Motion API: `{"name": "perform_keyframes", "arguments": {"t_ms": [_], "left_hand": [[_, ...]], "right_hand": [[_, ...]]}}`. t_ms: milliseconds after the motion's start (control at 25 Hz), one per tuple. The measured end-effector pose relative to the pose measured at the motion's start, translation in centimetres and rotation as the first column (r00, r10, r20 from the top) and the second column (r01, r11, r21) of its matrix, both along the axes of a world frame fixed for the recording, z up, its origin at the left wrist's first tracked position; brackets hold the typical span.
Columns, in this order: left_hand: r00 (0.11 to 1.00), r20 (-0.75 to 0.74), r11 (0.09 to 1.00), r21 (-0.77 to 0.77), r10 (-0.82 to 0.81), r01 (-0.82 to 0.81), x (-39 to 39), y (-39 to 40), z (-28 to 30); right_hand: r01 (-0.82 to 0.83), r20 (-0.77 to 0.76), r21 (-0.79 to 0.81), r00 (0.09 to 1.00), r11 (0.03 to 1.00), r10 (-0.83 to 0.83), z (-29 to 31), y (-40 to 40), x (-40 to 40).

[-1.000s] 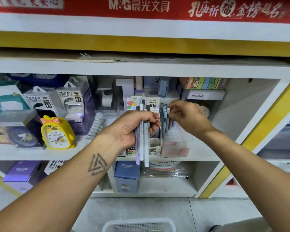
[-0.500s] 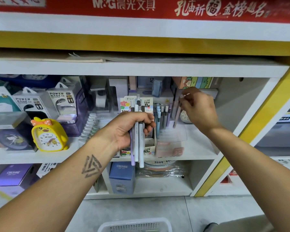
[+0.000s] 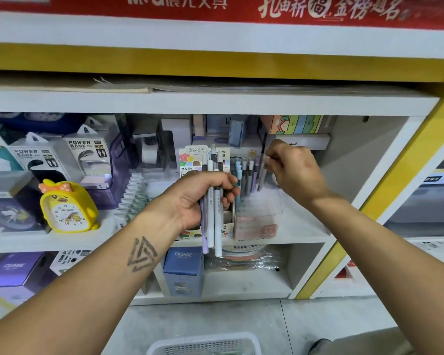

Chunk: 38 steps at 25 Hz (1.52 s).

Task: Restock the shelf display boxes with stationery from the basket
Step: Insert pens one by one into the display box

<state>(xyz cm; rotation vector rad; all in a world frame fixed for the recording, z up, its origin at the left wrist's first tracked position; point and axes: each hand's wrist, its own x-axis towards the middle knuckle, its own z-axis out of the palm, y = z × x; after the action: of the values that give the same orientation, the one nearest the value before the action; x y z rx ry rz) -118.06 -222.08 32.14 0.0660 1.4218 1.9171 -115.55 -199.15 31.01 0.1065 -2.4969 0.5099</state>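
Crowding the white shelf (image 3: 62,242) around you: a yellow chick-shaped alarm clock (image 3: 68,207) is standing well to the left of the clear plastic display box (image 3: 258,213), two white power bank packs (image 3: 62,157) are sitting behind that clock, and a row of pale clips (image 3: 133,196) is lying between the clock and the box. A printed cardboard pen box (image 3: 191,160) is standing just left of the clear display box, largely blocked by your left hand. Below the display box, a blue carton marked CRUHRE (image 3: 183,270) is sitting on the lower shelf, and the rim of a white mesh plastic basket (image 3: 205,344) is showing on the floor further down.

Your left hand (image 3: 198,198), forearm reaching up from the lower left, is gripping a bundle of white, grey and lilac pens (image 3: 212,213), held upright just left of the display box, fingers curled round the barrels. Your right hand (image 3: 292,170) is raised above the display box's right side, wrist bent, thumb and fingertips pinching the top of a single grey pen (image 3: 262,175) whose lower end is pointing into the box beside the pastel pens (image 3: 245,175) already standing there.
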Motion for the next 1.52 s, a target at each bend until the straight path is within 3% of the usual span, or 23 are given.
{"name": "perform_keyframes", "arguments": {"t_ms": [120,240,440,520,560,640,720,800,920,1080,1320,1520], "left_hand": [[1.000,0.002,1.000,0.000,0.005,-0.005,0.0,-0.1,0.0],[1.000,0.004,1.000,-0.001,-0.003,0.003,0.2,-0.2,0.1],[1.000,0.014,1.000,0.018,-0.021,0.020,0.5,-0.4,0.3],[1.000,0.009,0.999,0.028,-0.024,0.024,0.4,-0.7,0.5],[0.999,0.001,0.999,0.026,-0.032,0.032,0.5,-0.7,0.6],[0.998,-0.013,0.998,0.011,-0.056,0.056,0.8,-0.9,0.7],[0.996,-0.010,0.996,0.009,-0.084,0.084,1.2,-1.1,0.9],[0.995,0.029,0.995,0.053,-0.091,0.089,1.4,-1.3,1.1],[0.993,0.114,0.988,0.149,0.017,-0.034,1.2,-1.7,1.6],[0.966,0.195,0.960,0.191,0.168,-0.206,0.6,-2.2,1.8],[0.999,0.032,0.996,0.087,-0.018,0.015,1.6,-2.7,1.6],[0.994,-0.020,0.991,0.076,-0.106,0.107,1.8,-2.5,1.4]], "right_hand": [[0.001,0.039,0.047,0.999,0.999,-0.002,-0.2,-0.1,0.1],[0.055,-0.023,0.131,0.998,0.990,-0.052,-0.1,-0.4,-0.2],[0.115,0.197,0.220,0.967,0.969,-0.159,0.2,-1.2,0.1],[0.079,0.161,0.043,0.983,0.996,-0.085,0.9,-2.3,0.1],[0.044,0.172,-0.162,0.985,0.986,-0.016,1.5,-3.1,0.2],[-0.031,0.221,-0.606,0.953,0.795,0.206,2.4,-4.9,0.7],[-0.045,0.232,-0.755,0.915,0.654,0.331,2.7,-6.3,1.1],[-0.035,0.232,-0.819,0.893,0.572,0.386,2.7,-7.3,1.2],[0.001,0.248,-0.890,0.840,0.456,0.483,2.9,-8.1,1.2],[-0.046,0.283,-0.847,0.804,0.530,0.523,3.1,-8.6,1.5],[-0.008,0.244,-0.892,0.832,0.451,0.498,3.3,-9.1,1.2],[0.028,0.282,-0.875,0.840,0.483,0.463,3.2,-9.0,0.9]]}}
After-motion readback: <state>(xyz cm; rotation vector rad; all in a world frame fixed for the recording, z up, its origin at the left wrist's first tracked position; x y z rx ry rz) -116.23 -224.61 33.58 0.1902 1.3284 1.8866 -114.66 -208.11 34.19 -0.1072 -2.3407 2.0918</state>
